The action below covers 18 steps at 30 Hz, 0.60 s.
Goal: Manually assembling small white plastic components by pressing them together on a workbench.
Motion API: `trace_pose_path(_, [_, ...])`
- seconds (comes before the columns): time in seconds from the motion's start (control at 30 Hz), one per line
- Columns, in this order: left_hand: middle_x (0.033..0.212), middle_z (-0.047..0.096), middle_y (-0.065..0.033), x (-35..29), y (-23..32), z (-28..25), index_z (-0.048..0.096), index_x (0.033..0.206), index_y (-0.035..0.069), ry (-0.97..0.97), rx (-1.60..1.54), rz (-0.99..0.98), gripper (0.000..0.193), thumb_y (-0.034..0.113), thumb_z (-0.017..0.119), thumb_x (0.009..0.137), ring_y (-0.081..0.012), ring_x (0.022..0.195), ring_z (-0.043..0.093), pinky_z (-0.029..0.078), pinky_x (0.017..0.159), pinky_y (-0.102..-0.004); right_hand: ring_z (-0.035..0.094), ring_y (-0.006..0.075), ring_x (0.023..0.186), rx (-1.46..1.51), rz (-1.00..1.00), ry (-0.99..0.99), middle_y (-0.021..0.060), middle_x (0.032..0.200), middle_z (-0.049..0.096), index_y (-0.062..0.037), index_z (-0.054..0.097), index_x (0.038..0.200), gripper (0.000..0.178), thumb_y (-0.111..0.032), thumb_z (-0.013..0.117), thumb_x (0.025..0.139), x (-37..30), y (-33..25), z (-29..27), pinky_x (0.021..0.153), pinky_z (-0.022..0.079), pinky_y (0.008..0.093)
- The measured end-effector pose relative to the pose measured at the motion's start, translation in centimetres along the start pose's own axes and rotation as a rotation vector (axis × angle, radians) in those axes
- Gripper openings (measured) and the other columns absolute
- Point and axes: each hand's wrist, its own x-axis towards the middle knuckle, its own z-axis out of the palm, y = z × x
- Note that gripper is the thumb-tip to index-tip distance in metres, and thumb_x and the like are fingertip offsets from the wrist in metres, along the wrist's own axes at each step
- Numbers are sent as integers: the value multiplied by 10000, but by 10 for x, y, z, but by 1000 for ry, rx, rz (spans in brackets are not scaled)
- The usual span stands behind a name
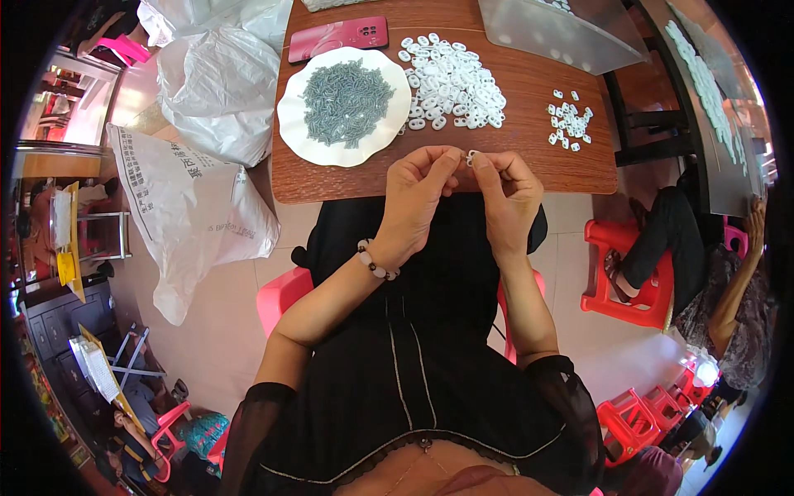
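Just past the table's near edge, my two hands meet fingertip to fingertip. Between the thumb and fingers of my right hand (509, 194) is a small white plastic piece (471, 157). My left hand (420, 198) is closed in a pinch beside it; whatever lies between its fingertips is too small to make out. Beyond my left hand, a white wavy-rimmed plate (291, 128) holds a heap of small grey-blue rods (347, 103). A pile of white two-holed oval pieces (456, 83) lies right of the plate. A smaller group of similar pieces (569, 122) sits farther right.
A pink phone (331, 40) lies behind the plate on the brown table (529, 157). A translucent bin (562, 41) stands at the back right. White sacks (186, 198) fill the left side. Right of the table are a red stool (633, 285) and another person (728, 302).
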Motion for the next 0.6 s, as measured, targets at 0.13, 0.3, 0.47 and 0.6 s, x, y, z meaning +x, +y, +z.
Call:
trace_pose_path(0.13, [847, 662, 0, -1, 0, 1, 665, 951, 25, 17, 17, -6, 176, 190, 632, 899, -31, 687, 529, 426, 626, -183, 571, 15, 671, -27, -36, 2, 3, 768, 655, 23, 636, 865, 73, -47, 634, 887, -2, -3, -1, 600, 444, 160])
trace_pose_path(0.3, [853, 667, -3, -1, -2, 0, 666, 959, 24, 15, -18, -9, 175, 185, 633, 900, -34, 684, 531, 428, 627, -183, 579, 22, 678, 6, -19, 4, 9, 769, 657, 25, 634, 863, 77, -49, 634, 886, -2, -1, -1, 612, 454, 166])
trace_pose_path(0.47, [850, 667, -2, -2, -3, 1, 667, 964, 23, 23, -8, -15, 176, 183, 636, 899, -34, 683, 533, 427, 623, -182, 585, 27, 687, 13, -6, 5, 15, 770, 661, 22, 637, 859, 82, -56, 637, 884, -3, 0, 0, 621, 460, 172])
trace_pose_path(0.6, [851, 667, -3, -3, -4, 0, 667, 961, 17, 23, 5, -1, 170, 171, 637, 898, -30, 683, 534, 427, 615, -178, 597, 36, 681, -58, -35, 9, 21, 770, 667, 22, 638, 851, 85, -58, 640, 882, -3, 1, 0, 620, 469, 180])
